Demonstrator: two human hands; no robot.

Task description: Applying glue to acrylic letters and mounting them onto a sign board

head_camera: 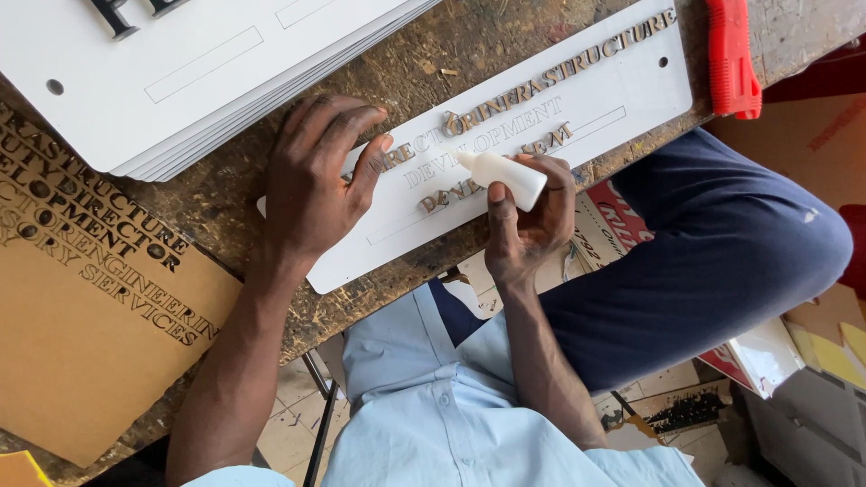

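Note:
A white rectangular sign plate [622, 99] lies on a rough wooden bench [225, 203], with rows of small gold cut-out letters [541, 86] stuck along it and engraved outlines beneath. My left hand [316, 176] lies flat on the plate's left end, fingers spread, fingertips touching the letters. My right hand [532, 221] grips a small white glue bottle [505, 173], its nozzle pointing left at the plate's middle row.
A stack of white plates [198, 72] fills the upper left. A brown cardboard sheet [81, 298] with cut-out letter shapes hangs over the bench's left edge. A red tool handle [731, 59] rests at the upper right. My blue-trousered knee [722, 243] sits below the bench.

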